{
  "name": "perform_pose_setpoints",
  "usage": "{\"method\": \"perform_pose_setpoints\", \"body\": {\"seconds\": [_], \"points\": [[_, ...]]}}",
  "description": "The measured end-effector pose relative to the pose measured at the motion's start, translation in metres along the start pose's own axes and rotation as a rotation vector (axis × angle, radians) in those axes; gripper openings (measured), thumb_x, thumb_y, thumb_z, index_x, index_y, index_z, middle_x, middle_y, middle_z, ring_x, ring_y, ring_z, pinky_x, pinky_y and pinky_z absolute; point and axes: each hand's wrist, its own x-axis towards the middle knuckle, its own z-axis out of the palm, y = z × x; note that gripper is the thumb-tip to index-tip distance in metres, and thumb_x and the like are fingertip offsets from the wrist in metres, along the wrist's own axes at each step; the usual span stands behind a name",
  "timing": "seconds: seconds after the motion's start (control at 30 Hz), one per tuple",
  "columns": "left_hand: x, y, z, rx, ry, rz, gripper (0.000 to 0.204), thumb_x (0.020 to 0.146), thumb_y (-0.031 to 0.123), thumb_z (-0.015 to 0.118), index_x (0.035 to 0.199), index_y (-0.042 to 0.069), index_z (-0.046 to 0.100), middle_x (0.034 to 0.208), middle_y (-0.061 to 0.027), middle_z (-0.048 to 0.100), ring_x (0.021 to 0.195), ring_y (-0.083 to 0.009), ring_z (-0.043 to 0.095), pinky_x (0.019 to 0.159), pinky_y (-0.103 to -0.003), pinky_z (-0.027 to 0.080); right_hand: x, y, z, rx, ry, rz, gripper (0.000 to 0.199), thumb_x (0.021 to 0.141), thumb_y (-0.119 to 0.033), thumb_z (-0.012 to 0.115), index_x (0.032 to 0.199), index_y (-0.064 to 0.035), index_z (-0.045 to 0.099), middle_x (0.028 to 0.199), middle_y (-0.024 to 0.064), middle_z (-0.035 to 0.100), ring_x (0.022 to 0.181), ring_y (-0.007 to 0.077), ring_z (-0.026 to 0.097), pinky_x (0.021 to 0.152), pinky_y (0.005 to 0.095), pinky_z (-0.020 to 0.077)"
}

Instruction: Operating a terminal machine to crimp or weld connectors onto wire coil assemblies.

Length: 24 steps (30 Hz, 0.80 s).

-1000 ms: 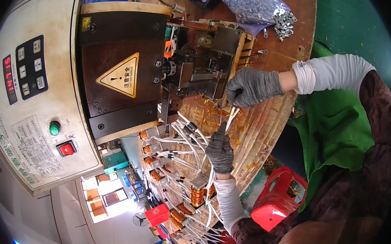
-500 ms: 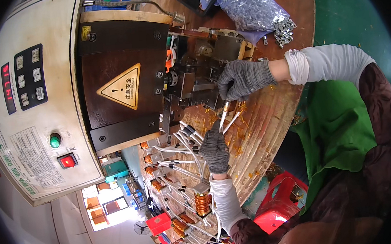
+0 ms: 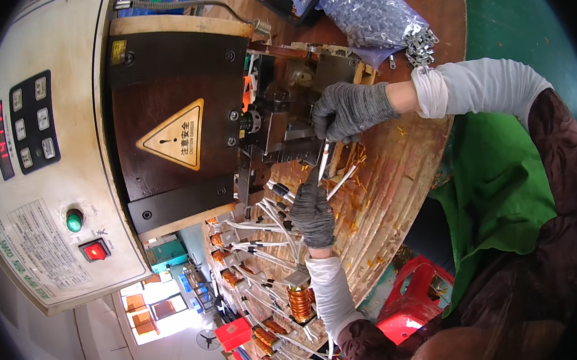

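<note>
Far left of frame: cream control panel [image 3: 40,164] w/ dark keypad, green button [image 3: 73,220] & red switch [image 3: 95,250] below it. Next right, dark brown machine housing [image 3: 171,121] w/ yellow triangle warning sticker [image 3: 177,135]. At its right edge, center-top, the metal press head [image 3: 284,113].

Lower center: row of copper coils [image 3: 301,303] w/ white leads fanning up toward the press. Left hand [image 3: 312,212], grey knit glove, closed around a bundle of those white wires [image 3: 275,228], just below the press head. One white-sleeved lead [image 3: 342,179] sticks out up-right from its fingers.

Center-right, upper: right hand [image 3: 351,112], same glove, fingers pinched shut on a white wire end [image 3: 324,159], tip right at the press head; whether it touches the die – can't tell.

Both hands over round wooden desk [image 3: 402,172], orange scraps scattered on it. Top right: clear bag of small metal terminals [image 3: 374,13]. Lower right: red plastic stool [image 3: 418,305] beside the desk.
</note>
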Motion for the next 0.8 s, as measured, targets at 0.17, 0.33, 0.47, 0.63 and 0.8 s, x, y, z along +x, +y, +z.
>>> {"method": "perform_pose_setpoints", "body": {"seconds": [0.17,0.33,0.47,0.63,0.8], "points": [[0.003,-0.007,0.001,-0.039,0.014,-0.032,0.026,0.082,0.004,0.057,0.107,0.001,0.064,0.088,-0.0157,0.065,0.076,-0.0279,0.062,0.07,-0.035,0.05,0.006,-0.002,-0.001,0.097,0.03,0.122,0.009,0.079,-0.004,0.065,0.087,0.0009,0.061,0.078,0.0094,0.064,0.063,0.0151,0.064,0.053,0.0257,0.056],[0.007,-0.013,0.004,-0.034,0.011,-0.065,0.023,0.082,0.002,0.057,0.103,-0.001,0.064,0.084,-0.015,0.064,0.074,-0.0267,0.062,0.07,-0.034,0.049,0.011,-0.002,-0.004,0.059,0.052,0.117,0.011,0.076,-0.003,0.066,0.085,0.0006,0.061,0.068,0.0095,0.063,0.056,0.0158,0.063,0.048,0.0257,0.0527],[0.016,-0.016,0.007,-0.054,0.041,-0.022,0.021,0.082,0.002,0.057,0.101,-0.002,0.064,0.082,-0.0142,0.063,0.073,-0.0262,0.062,0.07,-0.033,0.049,0.017,0.0,-0.007,0.011,0.039,0.101,0.01,0.075,-0.005,0.067,0.083,-0.0001,0.063,0.064,0.0089,0.063,0.053,0.0157,0.063,0.047,0.026,0.0506],[0.022,-0.014,0.008,-0.027,0.073,0.04,0.02,0.083,0.002,0.057,0.101,-0.002,0.064,0.085,-0.0142,0.065,0.075,-0.0253,0.062,0.073,-0.033,0.048,0.022,0.002,-0.011,-0.022,0.025,0.052,0.007,0.073,-0.003,0.066,0.079,-0.0004,0.063,0.065,0.008,0.062,0.054,0.0156,0.063,0.046,0.0259,0.0503],[0.023,-0.015,0.01,-0.054,0.052,-0.031,0.019,0.083,0.002,0.057,0.1,-0.003,0.065,0.085,-0.0147,0.066,0.075,-0.0259,0.062,0.074,-0.032,0.048,0.024,0.005,-0.015,-0.043,0.04,0.059,0.007,0.071,-0.003,0.066,0.077,-0.0011,0.064,0.066,0.0074,0.062,0.056,0.0158,0.063,0.047,0.0268,0.0507]]}}
